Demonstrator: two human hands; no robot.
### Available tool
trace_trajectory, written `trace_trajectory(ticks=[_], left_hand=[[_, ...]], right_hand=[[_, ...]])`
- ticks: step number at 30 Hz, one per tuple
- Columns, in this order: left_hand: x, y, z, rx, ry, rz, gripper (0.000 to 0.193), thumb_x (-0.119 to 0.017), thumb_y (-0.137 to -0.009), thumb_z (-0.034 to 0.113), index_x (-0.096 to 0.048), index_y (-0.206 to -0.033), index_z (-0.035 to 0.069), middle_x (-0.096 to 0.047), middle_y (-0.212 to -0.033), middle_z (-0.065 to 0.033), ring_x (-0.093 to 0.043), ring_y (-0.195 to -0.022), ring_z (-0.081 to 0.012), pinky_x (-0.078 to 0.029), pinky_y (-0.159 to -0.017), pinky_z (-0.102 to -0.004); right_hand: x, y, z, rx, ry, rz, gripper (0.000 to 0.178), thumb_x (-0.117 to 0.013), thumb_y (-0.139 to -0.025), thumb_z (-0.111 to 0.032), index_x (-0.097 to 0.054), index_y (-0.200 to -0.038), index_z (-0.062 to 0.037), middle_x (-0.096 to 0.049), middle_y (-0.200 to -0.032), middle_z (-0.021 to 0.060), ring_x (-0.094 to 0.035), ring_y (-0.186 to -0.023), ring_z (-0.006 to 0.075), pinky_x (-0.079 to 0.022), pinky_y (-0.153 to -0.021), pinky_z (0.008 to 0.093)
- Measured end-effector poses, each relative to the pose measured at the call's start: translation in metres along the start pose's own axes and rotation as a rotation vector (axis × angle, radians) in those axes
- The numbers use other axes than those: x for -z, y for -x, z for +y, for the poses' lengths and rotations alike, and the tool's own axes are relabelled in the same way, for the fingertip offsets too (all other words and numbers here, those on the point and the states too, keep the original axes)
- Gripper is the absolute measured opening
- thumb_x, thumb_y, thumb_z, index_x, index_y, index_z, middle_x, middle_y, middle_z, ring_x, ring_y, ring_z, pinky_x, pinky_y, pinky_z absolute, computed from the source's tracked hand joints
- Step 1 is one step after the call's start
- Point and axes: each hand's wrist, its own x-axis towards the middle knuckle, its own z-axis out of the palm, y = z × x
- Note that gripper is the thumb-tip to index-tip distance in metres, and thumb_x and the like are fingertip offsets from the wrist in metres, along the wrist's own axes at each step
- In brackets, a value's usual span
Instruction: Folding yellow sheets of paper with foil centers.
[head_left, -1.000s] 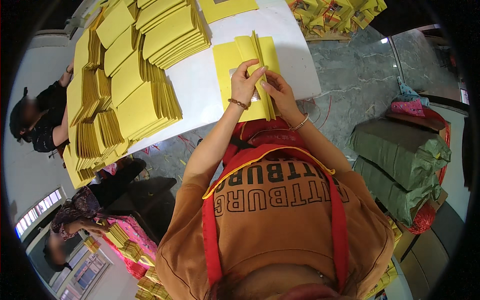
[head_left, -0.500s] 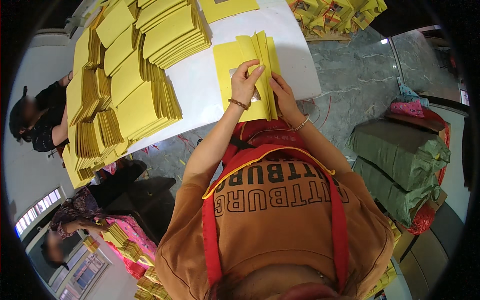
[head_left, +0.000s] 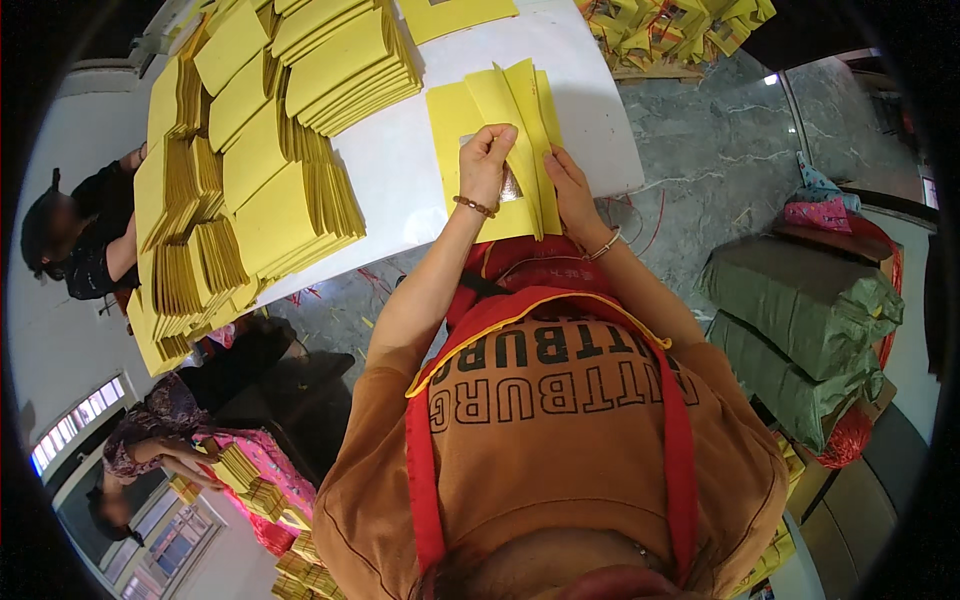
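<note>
In front of me at the table's near edge lies a small stack of yellow paper sheets (head_left: 452, 115), with upper sheets raised in upright folds. Part of a shiny silver patch shows on a sheet beside my left hand. My left hand (head_left: 484, 172), wearing a beaded bracelet, is closed with thumb and fingers pinched at a raised yellow sheet; the fingertips are partly hidden. My right hand (head_left: 574, 205), with a pale bangle, rests along the stack's right edge. Its fingers are fairly straight, with thumb and forefinger slightly apart beside the folds.
Tall piles of folded yellow paper (head_left: 270, 170) cover the left of the white table (head_left: 390, 175). More yellow bundles (head_left: 670, 30) stand beyond it. Green wrapped bales (head_left: 800, 310) are on the right. Two people work at the left, one by a pink-covered surface (head_left: 275, 465).
My left hand has curled tighter and shifted slightly down. The raised folds have spread apart and lean more to the left. My right thumb and fingers have eased slightly right.
</note>
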Motion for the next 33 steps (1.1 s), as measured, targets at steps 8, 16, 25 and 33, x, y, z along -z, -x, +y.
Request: trace_trajectory(ticks=[8,16,25,33], left_hand=[[0.0,0.0,-0.001,0.02,-0.005,-0.005,0.016,-0.057,-0.087,0.017,-0.061,-0.089,0.002,-0.049,-0.058,0.0048,-0.036,-0.042,-0.0025,-0.028,-0.037,-0.0191],[0.001,0.0,-0.003,-0.02,0.058,-0.014,0.008,-0.061,-0.083,0.01,-0.061,-0.086,0.002,-0.042,-0.055,0.0076,-0.033,-0.044,-0.0014,-0.026,-0.04,-0.0184],[0.0,0.0,-0.003,0.0,0.036,0.004,0.008,-0.064,-0.08,0.009,-0.061,-0.084,0.004,-0.041,-0.055,0.0087,-0.032,-0.045,-0.0008,-0.024,-0.04,-0.018],[-0.002,-0.002,-0.01,-0.046,0.11,0.016,0.01,-0.062,-0.082,0.013,-0.062,-0.084,0.003,-0.046,-0.059,0.0064,-0.036,-0.047,-0.0018,-0.028,-0.042,-0.0181]], right_hand=[[0.003,-0.003,0.005,0.081,0.094,-0.015,0.032,-0.041,-0.095,-0.02,-0.047,-0.119,-0.0002,-0.053,-0.106,0.0032,-0.048,-0.096,0.0093,-0.038,-0.085,0.0217],[0.001,-0.001,0.002,0.045,0.082,-0.001,0.033,-0.04,-0.094,-0.019,-0.045,-0.121,-0.0002,-0.053,-0.105,0.0029,-0.048,-0.093,0.009,-0.04,-0.083,0.0218],[-0.002,0.001,-0.001,0.066,0.119,-0.009,0.032,-0.042,-0.094,-0.017,-0.046,-0.12,0.0002,-0.054,-0.104,0.0029,-0.048,-0.09,0.0082,-0.041,-0.08,0.0212],[0.001,-0.002,0.004,0.086,0.153,-0.001,0.032,-0.042,-0.094,-0.017,-0.046,-0.12,0.0009,-0.053,-0.107,0.0041,-0.047,-0.095,0.0096,-0.038,-0.084,0.0218]])
